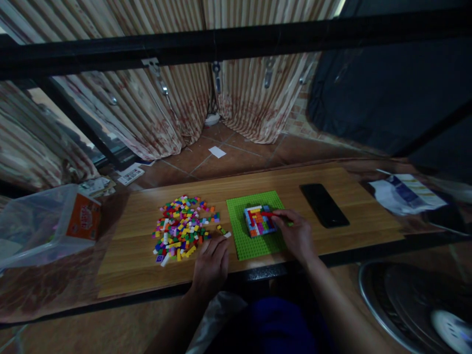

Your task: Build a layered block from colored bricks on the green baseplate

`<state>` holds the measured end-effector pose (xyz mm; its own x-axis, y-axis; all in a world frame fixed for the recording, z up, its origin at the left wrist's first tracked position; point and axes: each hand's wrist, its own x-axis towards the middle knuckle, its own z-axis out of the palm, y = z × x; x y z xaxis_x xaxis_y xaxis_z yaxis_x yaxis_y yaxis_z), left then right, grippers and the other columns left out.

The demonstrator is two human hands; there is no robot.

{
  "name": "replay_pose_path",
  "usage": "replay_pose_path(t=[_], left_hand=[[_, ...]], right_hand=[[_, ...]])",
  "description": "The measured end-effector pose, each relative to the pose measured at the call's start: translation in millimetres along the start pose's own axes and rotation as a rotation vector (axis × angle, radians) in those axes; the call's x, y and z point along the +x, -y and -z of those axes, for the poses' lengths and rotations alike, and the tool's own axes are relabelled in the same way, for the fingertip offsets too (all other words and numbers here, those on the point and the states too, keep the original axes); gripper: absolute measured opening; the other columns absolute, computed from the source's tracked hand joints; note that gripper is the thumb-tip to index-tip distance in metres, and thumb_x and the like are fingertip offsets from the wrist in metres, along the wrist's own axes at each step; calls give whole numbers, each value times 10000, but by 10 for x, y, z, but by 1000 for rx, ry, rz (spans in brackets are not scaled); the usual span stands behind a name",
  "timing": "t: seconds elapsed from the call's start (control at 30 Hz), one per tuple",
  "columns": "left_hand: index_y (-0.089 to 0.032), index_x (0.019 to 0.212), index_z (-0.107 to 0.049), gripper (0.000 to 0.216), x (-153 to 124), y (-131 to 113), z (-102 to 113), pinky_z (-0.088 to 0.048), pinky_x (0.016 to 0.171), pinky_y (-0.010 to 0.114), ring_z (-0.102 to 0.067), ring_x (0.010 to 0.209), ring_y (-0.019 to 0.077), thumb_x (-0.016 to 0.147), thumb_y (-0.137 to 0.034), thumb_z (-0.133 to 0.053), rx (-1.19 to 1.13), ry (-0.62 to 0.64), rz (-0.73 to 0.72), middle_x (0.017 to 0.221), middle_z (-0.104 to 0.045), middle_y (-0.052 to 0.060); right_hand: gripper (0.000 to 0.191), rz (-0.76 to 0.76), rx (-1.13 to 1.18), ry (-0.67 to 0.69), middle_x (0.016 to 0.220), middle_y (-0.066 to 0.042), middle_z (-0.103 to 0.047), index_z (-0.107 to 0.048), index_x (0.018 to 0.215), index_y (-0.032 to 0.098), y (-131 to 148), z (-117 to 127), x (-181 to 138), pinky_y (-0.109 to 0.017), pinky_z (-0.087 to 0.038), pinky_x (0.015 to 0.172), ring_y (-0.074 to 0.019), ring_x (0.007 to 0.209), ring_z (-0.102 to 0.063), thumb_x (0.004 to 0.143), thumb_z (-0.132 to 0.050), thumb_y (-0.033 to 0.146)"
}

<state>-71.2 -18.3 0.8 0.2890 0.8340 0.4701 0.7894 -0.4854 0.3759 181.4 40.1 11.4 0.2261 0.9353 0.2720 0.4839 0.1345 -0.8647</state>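
One small multicoloured brick block [259,221] done so far, parked near the middle of the green baseplate [250,248]. Loads of that plate left bare, plus a big heap of loose bricks [182,226] just beside it on the wooden tabletop [140,265], so nowhere near finished by the look of it. Right hand [297,236] pinching a red brick [268,214] at the block's far edge, fingertips closed on it. Left hand [211,263] resting on the table between heap and plate, fingers loosely spread, gripping nothing as far as can be seen, a white brick [227,235] just off the fingertips. Can't tell whether the red one is pressed home or only touching. Way too dim and small to count layers. Black phone [323,205] off to the right; forearms cut off at the bottom.
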Motion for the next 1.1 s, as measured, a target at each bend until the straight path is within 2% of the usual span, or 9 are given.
replay_pose_path(t=[0.1,0.27,0.47,0.6,0.87,0.97,1.1], left_hand=[[-190,1105,-609,253,56,-15,5,-493,913,375,-595,1018,205,899,-164,-466,-6,25,32,1090,-663,73],[-203,1151,-583,270,300,-100,16,-475,951,397,-569,1086,221,906,-215,-470,-43,59,74,1145,-638,75],[-189,1256,-515,363,691,-194,-62,-435,1014,414,-520,1165,231,899,-254,-497,-82,71,76,1233,-595,87],[-192,1286,-493,402,845,-239,-163,-432,1023,428,-494,1207,241,888,-240,-507,-112,122,68,1287,-565,90],[-183,1319,-448,403,842,-245,-252,-419,1030,452,-484,1228,237,930,-289,-446,-201,157,129,1306,-549,109],[-185,1344,-416,431,783,-217,-278,-421,1035,450,-491,1232,231,937,-323,-438,-251,151,161,1306,-549,116],[-205,1366,-387,469,715,-190,-311,-429,1035,456,-491,1250,237,926,-345,-463,-295,131,183,1330,-533,120]], right_hand=[[279,-56,82,15,900,-59,-714,-717,866,203,-55,36,91,-360,-500,756,-205,805,-644,770,-647,455],[275,-91,98,0,882,-58,-717,-712,855,187,-49,77,203,-364,-507,785,-204,818,-647,763,-654,439],[256,-18,115,82,915,-52,-722,-724,861,205,-125,83,284,-370,-499,825,-207,873,-652,782,-640,434],[217,31,107,127,912,-36,-722,-730,865,223,-174,62,329,-352,-495,821,-195,867,-653,799,-635,407],[236,40,59,165,910,-45,-722,-726,872,213,-115,77,352,-351,-507,791,-202,849,-657,813,-606,408],[258,4,33,105,899,-54,-718,-721,888,208,-64,82,240,-346,-515,745,-201,808,-654,812,-602,424],[220,25,-62,22,902,-58,-719,-720,901,225,45,24,32,-384,-515,788,-218,841,-647,811,-615,396]])
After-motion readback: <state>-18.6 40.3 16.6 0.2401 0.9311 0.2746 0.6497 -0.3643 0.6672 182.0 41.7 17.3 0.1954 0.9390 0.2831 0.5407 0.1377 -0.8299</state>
